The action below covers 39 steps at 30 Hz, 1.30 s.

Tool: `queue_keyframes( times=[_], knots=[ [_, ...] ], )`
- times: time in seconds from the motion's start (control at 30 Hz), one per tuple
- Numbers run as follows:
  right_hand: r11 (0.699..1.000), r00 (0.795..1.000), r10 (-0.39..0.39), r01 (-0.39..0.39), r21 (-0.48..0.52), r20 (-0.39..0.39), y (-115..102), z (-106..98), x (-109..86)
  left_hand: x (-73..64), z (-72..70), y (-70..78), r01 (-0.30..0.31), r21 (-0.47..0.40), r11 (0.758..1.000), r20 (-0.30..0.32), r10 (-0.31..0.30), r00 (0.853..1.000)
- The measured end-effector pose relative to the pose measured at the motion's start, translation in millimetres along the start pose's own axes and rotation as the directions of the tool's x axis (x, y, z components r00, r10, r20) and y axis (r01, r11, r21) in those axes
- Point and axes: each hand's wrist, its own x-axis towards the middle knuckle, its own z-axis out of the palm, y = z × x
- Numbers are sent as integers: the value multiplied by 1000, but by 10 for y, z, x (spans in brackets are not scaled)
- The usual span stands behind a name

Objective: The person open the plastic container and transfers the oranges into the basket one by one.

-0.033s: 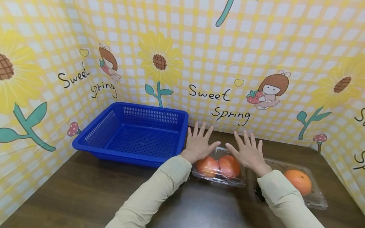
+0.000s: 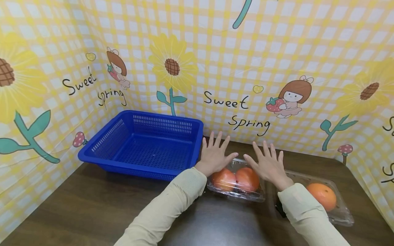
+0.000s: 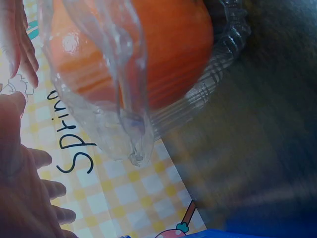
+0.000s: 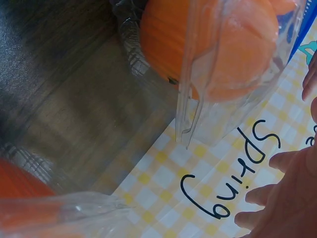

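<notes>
Basically, left hand point(image 2: 214, 155) and right hand point(image 2: 268, 163) spread, fingers point(image 2: 218, 140) holding nothing; middle clear box point(image 2: 246, 197) apparently keeps two fruits point(image 2: 247, 179) together.

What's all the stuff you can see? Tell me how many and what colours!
Basket: 1, blue, on the table's left
Middle box: 1, clear plastic, between the arms
Fruits in the middle box: 2 visible, orange-red, side by side
Right box: 1, clear plastic, partly hidden by the right sleeve
Fruit in the right box: 1 visible, orange
Table: 1, dark brown, under everything
Patterned cloth: yellow-and-white checks with sunflowers, around the table
Sleeves: 2, pale beige, on both arms
Left grip: 1, bare hand, between basket and middle box
Right grip: 1, bare hand, between the boxes
</notes>
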Motion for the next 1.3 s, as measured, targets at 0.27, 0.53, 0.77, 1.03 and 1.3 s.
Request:
queue_keyframes(
  times=[0.27,0.53,0.77,1.03,1.3],
  knots=[
    [1000,1000,4,-4,7,4,39,6,-23,-1,-2,20,-3,-5,1000,5,3,1000],
    [1000,1000,1,-1,17,3,62,-11,-69,-16,-20,22,-19,24,1000,26,18,999],
    [999,1000,-8,9,36,-21,47,-10,-98,-20,-15,-21,-16,5,1000,24,16,1000],
    [998,998,-35,37,41,-52,24,-7,-145,-67,-47,-63,-31,11,999,-6,31,1000],
    [998,998,-41,43,50,-44,18,-16,-208,-150,-88,-86,-55,-16,998,-16,55,998]
  ],
)
